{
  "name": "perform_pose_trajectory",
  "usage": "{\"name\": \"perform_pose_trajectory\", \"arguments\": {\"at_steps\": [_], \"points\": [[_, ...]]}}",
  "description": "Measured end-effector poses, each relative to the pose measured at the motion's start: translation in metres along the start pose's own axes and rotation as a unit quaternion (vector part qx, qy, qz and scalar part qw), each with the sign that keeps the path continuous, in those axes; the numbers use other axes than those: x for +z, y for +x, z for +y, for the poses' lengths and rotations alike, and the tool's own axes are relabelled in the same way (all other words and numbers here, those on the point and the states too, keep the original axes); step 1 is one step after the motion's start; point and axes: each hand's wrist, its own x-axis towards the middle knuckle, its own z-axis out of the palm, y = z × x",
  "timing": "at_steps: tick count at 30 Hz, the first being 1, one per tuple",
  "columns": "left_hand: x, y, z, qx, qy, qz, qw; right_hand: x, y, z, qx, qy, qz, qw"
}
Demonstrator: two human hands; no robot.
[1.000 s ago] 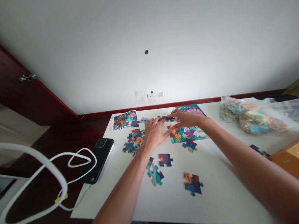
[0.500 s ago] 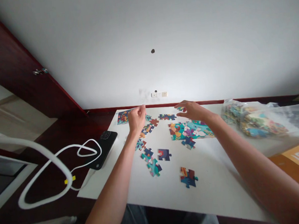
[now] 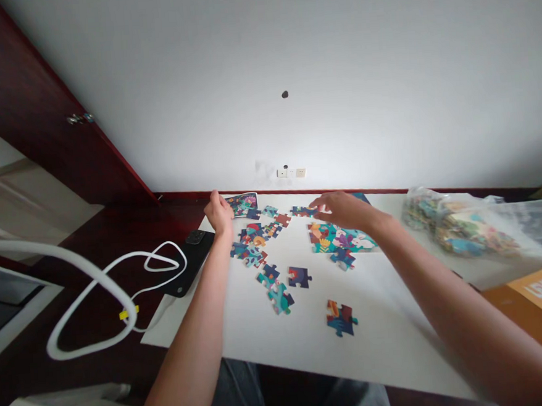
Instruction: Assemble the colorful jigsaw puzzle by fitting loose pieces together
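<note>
My left hand (image 3: 219,213) is closed at the left edge of a colourful picture card (image 3: 244,205) at the table's far left; its fingertips are partly hidden. My right hand (image 3: 341,210) is palm down with bent fingers apart, their tips at the right end of a short joined strip of puzzle pieces (image 3: 302,211). Below that hand lies a joined puzzle section (image 3: 333,239) with white rabbits, partly covered by the wrist. Loose and joined puzzle pieces (image 3: 255,244) are scattered between my arms, and a dark blue piece (image 3: 342,258) touches the section's lower edge.
A clear plastic bag of puzzle pieces (image 3: 467,226) lies at the right, above an orange box (image 3: 533,302). A black phone (image 3: 189,264) with a white cable (image 3: 159,266) sits at the left table edge. The wall (image 3: 361,98) rises behind the white table (image 3: 281,344).
My left hand has moved left, from the card's right side to its left edge, and the card has shifted right. My right hand has come left to the strip's end.
</note>
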Motion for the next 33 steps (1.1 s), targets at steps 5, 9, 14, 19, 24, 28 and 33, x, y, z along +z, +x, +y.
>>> {"name": "perform_pose_trajectory", "arguments": {"at_steps": [5, 9, 14, 19, 24, 28, 33], "points": [[-0.004, 0.004, -0.002, -0.050, -0.132, -0.022, 0.990, 0.064, 0.011, -0.042, -0.107, 0.006, 0.048, 0.993], [-0.001, 0.002, -0.002, -0.079, -0.138, -0.022, 0.987, 0.080, 0.011, -0.043, -0.112, 0.037, 0.019, 0.993], [0.010, -0.005, -0.004, -0.089, -0.141, -0.043, 0.985, 0.058, 0.012, -0.036, -0.034, 0.065, 0.035, 0.997], [0.016, -0.010, -0.005, -0.096, -0.131, -0.048, 0.986, 0.048, 0.016, -0.016, -0.004, -0.032, 0.096, 0.995], [0.018, -0.009, -0.004, -0.115, -0.154, -0.042, 0.980, 0.048, 0.018, -0.010, -0.071, -0.032, 0.110, 0.991], [0.019, -0.009, -0.006, -0.130, -0.168, -0.043, 0.976, 0.060, 0.012, -0.043, -0.160, 0.005, 0.081, 0.984], [0.019, -0.009, -0.006, -0.115, -0.151, -0.040, 0.981, 0.089, 0.001, -0.088, -0.206, 0.028, 0.049, 0.977]]}}
